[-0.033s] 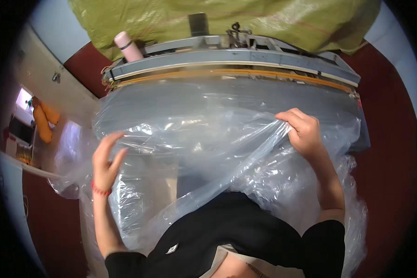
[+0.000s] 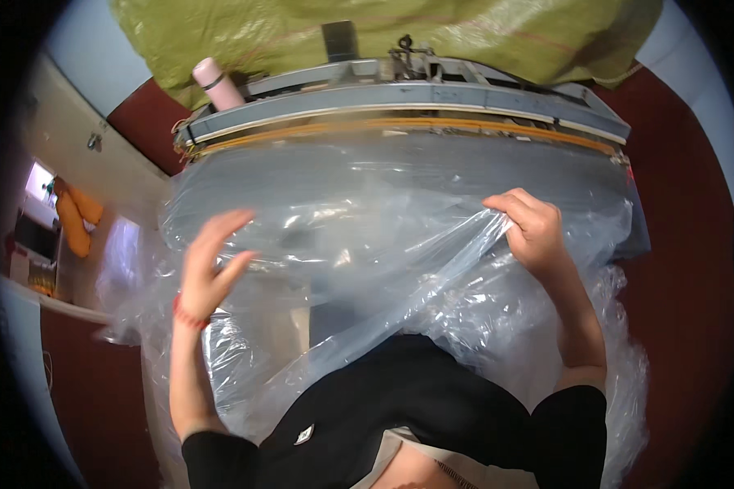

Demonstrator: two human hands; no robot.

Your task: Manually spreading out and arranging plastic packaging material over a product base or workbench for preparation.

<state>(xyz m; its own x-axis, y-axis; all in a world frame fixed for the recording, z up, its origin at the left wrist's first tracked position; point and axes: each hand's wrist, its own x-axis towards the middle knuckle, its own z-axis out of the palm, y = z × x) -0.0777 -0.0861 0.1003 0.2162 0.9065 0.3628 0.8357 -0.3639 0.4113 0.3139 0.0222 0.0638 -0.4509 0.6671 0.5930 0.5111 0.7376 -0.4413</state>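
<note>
Clear plastic film (image 2: 334, 220) spreads over the grey machine bed and hangs down in crumpled folds around my body. My right hand (image 2: 534, 228) is closed on a gathered edge of it, and taut creases run from the fingers down toward my waist. On the other side, my left hand (image 2: 212, 265), with a red bracelet (image 2: 189, 316) at the wrist, hovers over the film. Its thumb and fingers are apart and hold nothing; the fingertips are slightly blurred.
Across the back runs a long grey metal bar (image 2: 367, 103) with an orange strip (image 2: 342, 128). A pink bottle (image 2: 218, 84) stands at its left end. Yellow-green woven sheeting (image 2: 506, 41) lies behind. At far left is an opening with orange items (image 2: 75, 224).
My left hand has moved to the right and slightly inward over the film, fingers still apart. My right hand keeps its hold in nearly the same place.
</note>
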